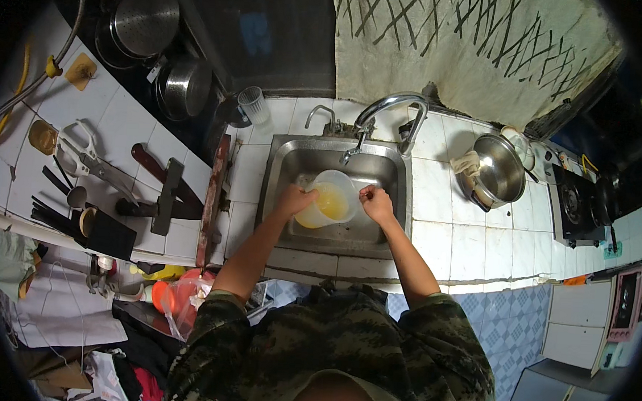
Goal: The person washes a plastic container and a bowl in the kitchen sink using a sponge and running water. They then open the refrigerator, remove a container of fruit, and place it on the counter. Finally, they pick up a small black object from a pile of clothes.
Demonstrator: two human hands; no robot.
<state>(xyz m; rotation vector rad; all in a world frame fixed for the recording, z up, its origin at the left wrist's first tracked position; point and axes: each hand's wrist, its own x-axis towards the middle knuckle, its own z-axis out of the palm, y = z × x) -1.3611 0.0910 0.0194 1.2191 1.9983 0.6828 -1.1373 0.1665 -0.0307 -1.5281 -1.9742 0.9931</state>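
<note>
Over the stainless steel sink, my left hand grips the near-left rim of a translucent plastic container with yellow liquid in it. The container looks tilted. My right hand is at the container's right side, fingers curled; whether it touches the container or pinches something small cannot be told. Behind the container, the chrome faucet arches over the sink.
A ribbed clear glass stands behind the sink at left. Metal pots with a cloth lie right of the sink, before a gas stove. Scissors, a cleaver and a black utensil holder occupy the left counter.
</note>
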